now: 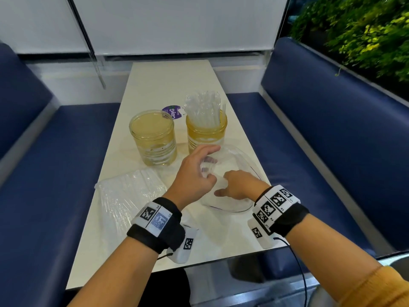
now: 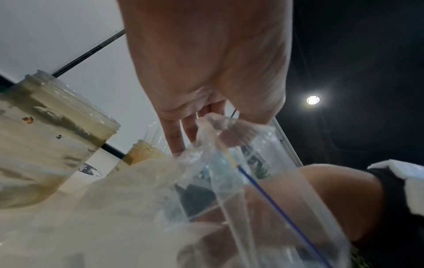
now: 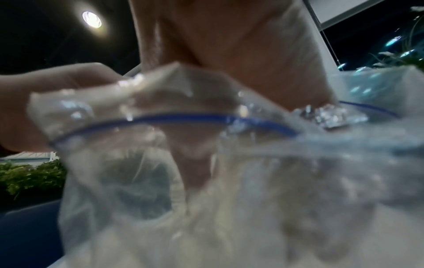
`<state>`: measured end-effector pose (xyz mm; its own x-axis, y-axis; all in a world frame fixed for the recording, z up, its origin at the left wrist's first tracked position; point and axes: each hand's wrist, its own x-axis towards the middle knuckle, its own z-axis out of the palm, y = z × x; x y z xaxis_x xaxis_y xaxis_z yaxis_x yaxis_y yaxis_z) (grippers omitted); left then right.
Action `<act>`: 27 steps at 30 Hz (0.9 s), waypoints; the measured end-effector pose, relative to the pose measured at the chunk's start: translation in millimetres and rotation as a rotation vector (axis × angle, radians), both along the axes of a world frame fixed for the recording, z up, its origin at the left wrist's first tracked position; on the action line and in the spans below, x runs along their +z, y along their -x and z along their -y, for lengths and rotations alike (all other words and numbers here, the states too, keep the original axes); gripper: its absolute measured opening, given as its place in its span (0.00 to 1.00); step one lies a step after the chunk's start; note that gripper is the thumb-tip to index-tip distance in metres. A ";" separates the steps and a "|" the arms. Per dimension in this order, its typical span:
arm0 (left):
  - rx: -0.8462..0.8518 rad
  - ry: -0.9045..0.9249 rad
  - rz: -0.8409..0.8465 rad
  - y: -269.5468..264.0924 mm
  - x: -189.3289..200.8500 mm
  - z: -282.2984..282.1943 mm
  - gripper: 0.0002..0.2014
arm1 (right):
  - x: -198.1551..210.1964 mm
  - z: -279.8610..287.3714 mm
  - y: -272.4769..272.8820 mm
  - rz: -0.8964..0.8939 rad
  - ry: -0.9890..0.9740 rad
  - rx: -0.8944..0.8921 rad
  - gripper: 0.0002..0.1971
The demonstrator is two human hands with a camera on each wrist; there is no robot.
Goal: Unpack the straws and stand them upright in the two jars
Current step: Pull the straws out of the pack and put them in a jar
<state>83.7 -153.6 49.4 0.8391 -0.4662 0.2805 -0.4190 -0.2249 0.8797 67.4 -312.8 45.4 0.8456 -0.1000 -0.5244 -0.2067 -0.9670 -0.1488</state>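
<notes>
1. Straws, clear plastic and individually wrapped, sit in two places: one bundle (image 1: pixel 204 109) stands upright in the right amber glass jar (image 1: pixel 207 135); a second, unopened clear pack (image 1: pixel 130 196) lies flat on the long white table (image 1: pixel 174 78), near the left edge, just beside the left wrist.
2. Left amber glass jar (image 1: pixel 155 138) holds no straws and stands just beside the right jar.
3. Clear zip-seal plastic bag with a blue seal line (image 1: pixel 232 196) lies on the table in front of the jars; it appears empty.
4. Left hand (image 1: pixel 194 171) pinches a bunched fold of the bag between thumb and fingers.
5. Right hand (image 1: pixel 239 185) is curled on the bag beside the left; the right wrist view shows film gathered over its fingers (image 3: pixel 197 163).
6. Risk: the bag reaches up to the base of the right jar. Pulling it clear could drag or tip that jar and spill its straws.
7. Risk: thin, slippery film may slide from the pinch, and a reaching wrist could knock the empty jar.
</notes>
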 end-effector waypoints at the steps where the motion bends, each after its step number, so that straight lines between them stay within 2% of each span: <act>1: -0.017 -0.018 0.007 0.9 -1.2 -0.9 0.33 | 3.9 0.4 -0.1 -0.011 -0.014 -0.007 0.36; 4: -0.077 -0.120 0.059 3.4 -7.3 -1.9 0.36 | 17.9 2.2 0.5 -0.042 -0.083 -0.039 0.38; 7: -0.095 -0.322 0.148 7.0 -16.8 1.5 0.41 | 33.0 4.4 0.9 -0.047 -0.178 -0.069 0.40; 9: -0.051 -0.422 0.184 9.3 -23.4 6.1 0.43 | 42.3 5.2 0.7 -0.054 -0.254 -0.070 0.33; 11: 0.024 -0.449 0.206 8.6 -29.2 11.3 0.42 | 53.9 5.3 2.4 -0.056 -0.293 -0.055 0.28; 13: 0.106 -0.436 0.252 5.9 -33.6 16.5 0.38 | 67.2 4.9 5.6 -0.045 -0.322 -0.030 0.24; 16: 0.181 -0.366 0.311 -0.8 -38.8 23.3 0.24 | 88.2 3.4 11.4 -0.001 -0.353 0.018 0.16; 18: 0.216 -0.276 0.262 -5.5 -41.4 27.7 0.16 | 100.1 4.0 13.8 0.037 -0.512 -0.007 0.20; 20: 0.246 -0.168 0.147 -10.0 -39.6 30.5 0.19 | 109.5 7.3 14.1 0.078 -0.739 -0.069 0.27; 22: 0.302 -0.100 0.086 -15.2 -36.3 30.8 0.19 | 111.5 13.7 12.9 0.134 -0.857 -0.067 0.26; 24: 0.353 -0.084 0.067 -20.1 -29.3 29.1 0.14 | 105.1 16.4 10.2 0.217 -0.808 -0.007 0.24; 27: 0.339 -0.086 0.091 -21.4 -17.4 29.5 0.09 | 81.6 0.8 2.0 0.440 -0.692 -0.006 0.30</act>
<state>105.1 -183.2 31.9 0.9234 -0.1907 0.3332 -0.3838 -0.4365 0.8137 65.4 -313.7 127.0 0.9888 0.1195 -0.0896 0.0050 -0.6259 -0.7799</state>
